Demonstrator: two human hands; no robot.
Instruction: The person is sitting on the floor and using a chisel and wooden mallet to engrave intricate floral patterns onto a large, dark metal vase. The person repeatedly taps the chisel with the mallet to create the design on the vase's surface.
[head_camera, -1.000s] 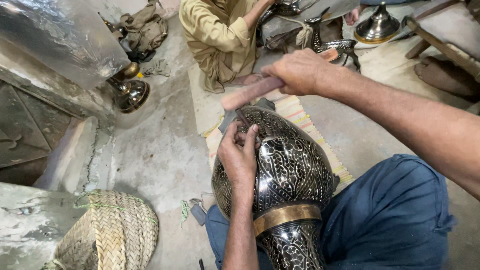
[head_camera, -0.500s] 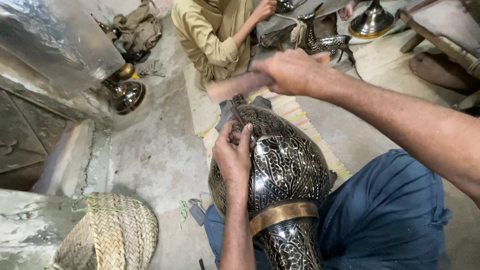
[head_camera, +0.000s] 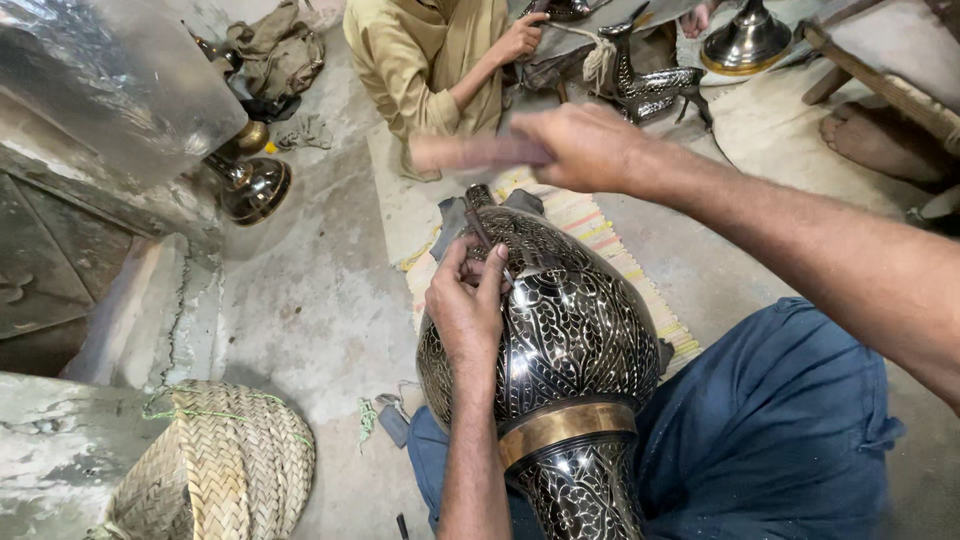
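A large black metal vase (head_camera: 570, 330) with engraved silver leaf patterns and a brass band lies across my lap. My left hand (head_camera: 468, 300) rests on its upper side, pinching a thin dark chisel (head_camera: 480, 232) against the surface. My right hand (head_camera: 585, 145) is raised above the vase, shut on a reddish wooden mallet (head_camera: 475, 153) that looks blurred and points left.
Another person in a yellow-olive shirt (head_camera: 430, 60) sits ahead beside a metal deer figure (head_camera: 650, 85). A brass vessel (head_camera: 255, 185) stands left, a woven straw basket (head_camera: 215, 465) at lower left, a striped mat (head_camera: 600, 240) under the vase, a bare foot (head_camera: 870, 140) at right.
My right hand has swung the mallet upward and to the right, away from the vase. My left hand has shifted slightly on the vase, keeping the chisel in place.
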